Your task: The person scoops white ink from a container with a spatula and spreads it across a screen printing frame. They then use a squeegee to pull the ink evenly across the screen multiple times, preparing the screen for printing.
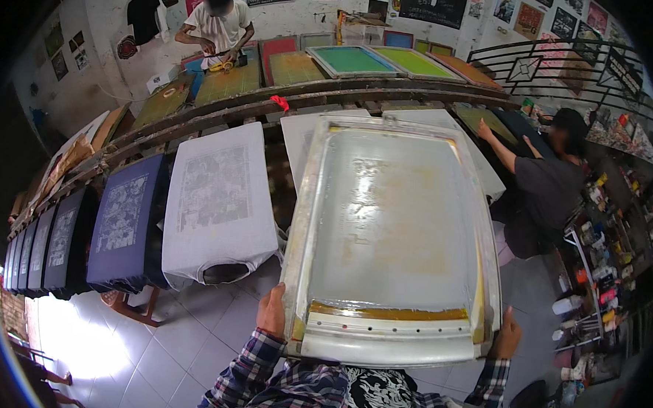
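Observation:
In front of me I hold up a large silk-screen frame (407, 223) with a metal border and a pale, shiny mesh. My left hand (271, 310) grips its lower left edge, fingers partly hidden behind the rim. On the opposite side my right hand (508, 335) grips the lower right edge, its fingers also partly out of sight. A squeegee or bar with a row of small dark dots (386, 329) lies across the frame's near end. To the left, a grey T-shirt (220, 198) with a printed picture is stretched on a board.
A navy T-shirt (128, 219) and several darker printed shirts line the rack leftward. Behind it stand more coloured screens (352, 60). One person (218, 25) works at the back; another (545, 182) reaches over boards at right. Shelves of bottles (596, 270) stand at far right.

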`<state>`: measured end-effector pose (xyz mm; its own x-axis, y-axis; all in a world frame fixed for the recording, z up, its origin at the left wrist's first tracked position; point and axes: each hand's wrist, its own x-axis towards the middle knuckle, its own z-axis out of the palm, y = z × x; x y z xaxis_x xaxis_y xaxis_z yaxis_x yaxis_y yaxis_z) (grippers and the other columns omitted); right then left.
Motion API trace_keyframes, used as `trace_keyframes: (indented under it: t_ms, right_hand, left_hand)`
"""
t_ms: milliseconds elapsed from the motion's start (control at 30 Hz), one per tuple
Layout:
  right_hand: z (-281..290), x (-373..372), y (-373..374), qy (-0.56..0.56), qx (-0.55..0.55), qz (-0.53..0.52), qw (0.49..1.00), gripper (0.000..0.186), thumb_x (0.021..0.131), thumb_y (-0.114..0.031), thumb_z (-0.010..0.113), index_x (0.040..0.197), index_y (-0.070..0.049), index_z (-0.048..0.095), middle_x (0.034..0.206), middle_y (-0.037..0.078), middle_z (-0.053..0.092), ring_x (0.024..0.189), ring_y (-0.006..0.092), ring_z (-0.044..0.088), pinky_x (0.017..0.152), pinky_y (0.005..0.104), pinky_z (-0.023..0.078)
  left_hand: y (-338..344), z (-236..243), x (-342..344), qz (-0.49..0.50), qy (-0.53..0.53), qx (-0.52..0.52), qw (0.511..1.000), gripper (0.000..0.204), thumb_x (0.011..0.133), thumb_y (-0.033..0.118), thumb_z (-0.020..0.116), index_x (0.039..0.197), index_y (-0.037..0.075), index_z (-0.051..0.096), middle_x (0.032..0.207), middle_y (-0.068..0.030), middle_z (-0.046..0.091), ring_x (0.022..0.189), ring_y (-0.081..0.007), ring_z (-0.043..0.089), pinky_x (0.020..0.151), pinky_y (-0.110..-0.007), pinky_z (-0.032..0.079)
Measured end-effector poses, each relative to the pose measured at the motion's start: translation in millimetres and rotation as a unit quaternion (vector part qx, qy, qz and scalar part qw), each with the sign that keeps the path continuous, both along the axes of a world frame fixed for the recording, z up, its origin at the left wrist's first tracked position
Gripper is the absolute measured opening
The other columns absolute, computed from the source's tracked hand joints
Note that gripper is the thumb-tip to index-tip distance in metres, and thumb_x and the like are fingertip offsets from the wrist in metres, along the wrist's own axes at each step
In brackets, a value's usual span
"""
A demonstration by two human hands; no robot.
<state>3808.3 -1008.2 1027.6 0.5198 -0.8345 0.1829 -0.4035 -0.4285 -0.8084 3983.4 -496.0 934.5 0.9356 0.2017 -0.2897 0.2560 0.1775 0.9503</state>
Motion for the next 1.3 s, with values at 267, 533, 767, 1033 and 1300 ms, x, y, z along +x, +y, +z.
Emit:
trace_keyframes:
  t_ms: [267, 533, 767, 1033, 1300]
  right_hand:
    - [-65, 237, -50, -0.024, 0.003, 0.150, 0.988, 0.059, 0.101, -0.048, 0.065, 0.080, 0.007, 0.064, 0.065, 0.015, 0.055, 0.064, 0.0187, 0.048, 0.062, 0.0404, 0.040]
    - [-81, 374, -77, 0.036, 0.006, 0.243, 0.969, 0.058, 0.100, -0.053, 0.062, 0.103, 0.003, 0.077, 0.091, 0.027, 0.074, 0.087, 0.0402, 0.072, 0.079, 0.0449, 0.052]
    - [-67, 406, -60, 0.078, 0.023, 0.236, 0.968, 0.060, 0.100, -0.051, 0.063, 0.105, 0.007, 0.076, 0.096, 0.025, 0.076, 0.090, 0.0383, 0.073, 0.081, 0.0442, 0.053]
    - [-69, 429, -56, 0.090, 0.058, 0.222, 0.969, 0.057, 0.100, -0.048, 0.065, 0.110, 0.007, 0.076, 0.101, 0.024, 0.077, 0.095, 0.0339, 0.074, 0.087, 0.0417, 0.054]
    - [-81, 428, -49, 0.061, 0.103, 0.214, 0.970, 0.055, 0.101, -0.043, 0.065, 0.111, 0.010, 0.074, 0.101, 0.023, 0.077, 0.094, 0.0286, 0.073, 0.087, 0.0391, 0.054]
  left_hand:
    - [-10, -44, 76, 0.131, -0.013, 0.059, 0.989, 0.051, 0.106, 0.039, 0.048, 0.107, -0.007, 0.069, 0.098, -0.0206, 0.073, 0.084, -0.0263, 0.063, 0.081, -0.040, 0.049]
    - [-53, -32, 139, 0.212, 0.038, 0.112, 0.970, 0.062, 0.102, 0.047, 0.050, 0.115, -0.010, 0.070, 0.103, -0.0222, 0.074, 0.090, -0.0251, 0.068, 0.087, -0.038, 0.052]
    - [-27, -47, 180, 0.219, 0.099, 0.169, 0.956, 0.065, 0.100, 0.052, 0.053, 0.108, -0.010, 0.071, 0.095, -0.0131, 0.070, 0.084, -0.0194, 0.061, 0.080, -0.037, 0.050]
    - [-29, -34, 218, 0.204, 0.104, 0.138, 0.963, 0.069, 0.099, 0.052, 0.051, 0.114, -0.013, 0.069, 0.098, -0.0251, 0.072, 0.091, -0.0302, 0.067, 0.087, -0.040, 0.050]
    - [-13, -66, 203, 0.170, 0.043, 0.271, 0.946, 0.055, 0.105, 0.045, 0.048, 0.113, -0.005, 0.069, 0.095, -0.0255, 0.070, 0.087, -0.0350, 0.063, 0.084, -0.044, 0.048]
